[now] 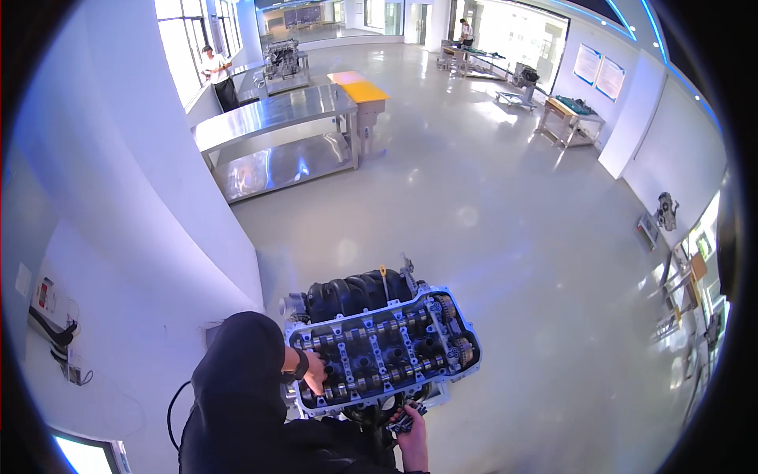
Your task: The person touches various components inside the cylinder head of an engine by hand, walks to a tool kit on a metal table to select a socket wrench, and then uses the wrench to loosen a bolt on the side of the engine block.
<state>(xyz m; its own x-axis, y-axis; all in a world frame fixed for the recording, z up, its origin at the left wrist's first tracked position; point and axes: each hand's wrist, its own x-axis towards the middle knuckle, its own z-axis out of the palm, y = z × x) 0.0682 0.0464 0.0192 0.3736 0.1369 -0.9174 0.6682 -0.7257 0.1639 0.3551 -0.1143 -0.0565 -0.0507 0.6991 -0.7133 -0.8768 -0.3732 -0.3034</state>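
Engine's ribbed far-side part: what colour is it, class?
The ribbed part is black, seen best in the head view.

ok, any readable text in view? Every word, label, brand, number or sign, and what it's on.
None legible.
Two blue-and-white wall posters, right: printed, too small to read.
Screen, lower left: washed out, nothing readable.
Pale rectangle on left wall: too blurred to tell if it's a label.
Engine: no markings I can make out.
Parts in right hand: none discernible.
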